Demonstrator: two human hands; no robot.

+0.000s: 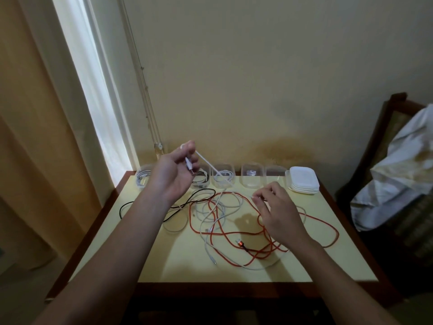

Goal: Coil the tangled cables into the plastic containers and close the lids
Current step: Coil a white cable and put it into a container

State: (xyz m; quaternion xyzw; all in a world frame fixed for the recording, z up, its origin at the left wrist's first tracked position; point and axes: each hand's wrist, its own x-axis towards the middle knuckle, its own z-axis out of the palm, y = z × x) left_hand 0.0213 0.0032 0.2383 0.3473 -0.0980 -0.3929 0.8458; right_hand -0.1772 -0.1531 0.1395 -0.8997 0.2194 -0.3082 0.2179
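My left hand [174, 173] is raised above the back left of the table and pinches the plug end of a white cable [206, 160], which runs taut down toward the tangle. My right hand [276, 207] hovers over the tangle with fingers curled, pinching a thin stretch of white cable. An orange cable [304, 221], a black cable [145, 202] and more white cable [210, 231] lie tangled on the yellow table [164, 266]. A row of clear plastic containers [251, 178] stands at the back edge; three on the left hold coiled cables. Stacked white lids [303, 181] sit at the right end.
A wall is directly behind the table, with a curtain and bright window [89, 90] at left. A wooden chair with a white cloth [398, 172] stands to the right. The table's dark wooden rim [210, 289] frames the top.
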